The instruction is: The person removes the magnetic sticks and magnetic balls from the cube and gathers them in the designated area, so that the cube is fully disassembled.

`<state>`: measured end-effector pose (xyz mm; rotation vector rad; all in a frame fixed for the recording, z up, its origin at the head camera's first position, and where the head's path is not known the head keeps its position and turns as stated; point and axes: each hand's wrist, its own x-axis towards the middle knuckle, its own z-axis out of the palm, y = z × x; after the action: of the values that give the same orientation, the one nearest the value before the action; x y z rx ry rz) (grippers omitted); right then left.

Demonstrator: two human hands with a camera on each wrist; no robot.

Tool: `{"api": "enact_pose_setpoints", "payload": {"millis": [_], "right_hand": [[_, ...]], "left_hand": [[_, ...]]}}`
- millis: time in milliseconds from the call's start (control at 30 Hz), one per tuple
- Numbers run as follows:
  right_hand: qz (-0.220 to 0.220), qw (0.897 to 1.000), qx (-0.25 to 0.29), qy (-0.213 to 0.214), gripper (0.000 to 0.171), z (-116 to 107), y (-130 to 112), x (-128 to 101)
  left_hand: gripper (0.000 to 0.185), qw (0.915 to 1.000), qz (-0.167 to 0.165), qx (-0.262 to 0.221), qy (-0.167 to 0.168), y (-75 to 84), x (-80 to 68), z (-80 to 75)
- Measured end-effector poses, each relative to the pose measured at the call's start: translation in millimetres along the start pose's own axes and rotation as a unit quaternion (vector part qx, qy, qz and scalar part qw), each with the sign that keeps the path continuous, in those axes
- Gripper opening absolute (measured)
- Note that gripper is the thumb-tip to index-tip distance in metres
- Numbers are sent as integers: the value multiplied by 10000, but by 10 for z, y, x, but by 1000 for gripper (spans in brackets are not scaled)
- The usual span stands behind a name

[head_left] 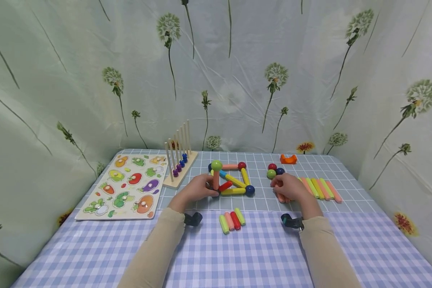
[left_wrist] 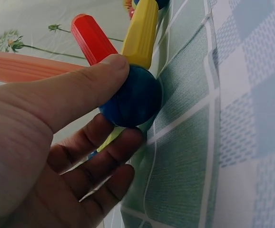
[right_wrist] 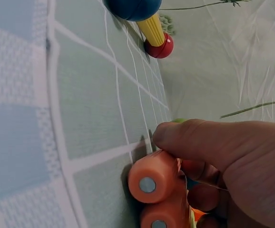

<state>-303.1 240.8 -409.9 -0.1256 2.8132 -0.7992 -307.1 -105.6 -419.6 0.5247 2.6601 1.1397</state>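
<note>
My left hand (head_left: 196, 187) grips a dark blue ball (left_wrist: 132, 97) at the near left corner of a frame of magnetic rods and balls. From that ball an orange rod (head_left: 216, 180) stands up with a green ball (head_left: 217, 165) on top; a red rod (left_wrist: 92, 40) juts out at a slant. A yellow rod (head_left: 233, 191) runs along the near side to another blue ball (head_left: 250, 190). My right hand (head_left: 289, 186) pinches an orange rod (right_wrist: 152, 170), thumb on its side, at the left end of a rod row. A second orange rod (right_wrist: 168, 209) lies against it.
Red (head_left: 272, 166), green (head_left: 271, 174) and blue balls (head_left: 280, 171) sit beyond my right hand, near an orange curved piece (head_left: 288, 159). Several rods (head_left: 235, 220) lie at the front. A vegetable puzzle board (head_left: 104, 188) and a peg stand (head_left: 173, 183) are at left.
</note>
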Motion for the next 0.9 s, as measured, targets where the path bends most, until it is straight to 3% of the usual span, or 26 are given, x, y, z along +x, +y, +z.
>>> {"api": "enact_pose_setpoints", "payload": {"millis": [167,400,667,900], "right_hand": [[-79,9999,-84,74,22,6,-63,-10],[-969,9932,-113,639,26,84,-459,-31],[-1913,9808,27,383,31,314,-834,-31],[-1865,9821,101,238,25,432,-924,-46]], "left_hand": [[22,10000,27,-55,-41,-1,7,17],[20,9998,195,-50,41,11,45,74],[18,9977,664,74,88,37,79,175],[14,9969,765,119,170,48,96,210]]}}
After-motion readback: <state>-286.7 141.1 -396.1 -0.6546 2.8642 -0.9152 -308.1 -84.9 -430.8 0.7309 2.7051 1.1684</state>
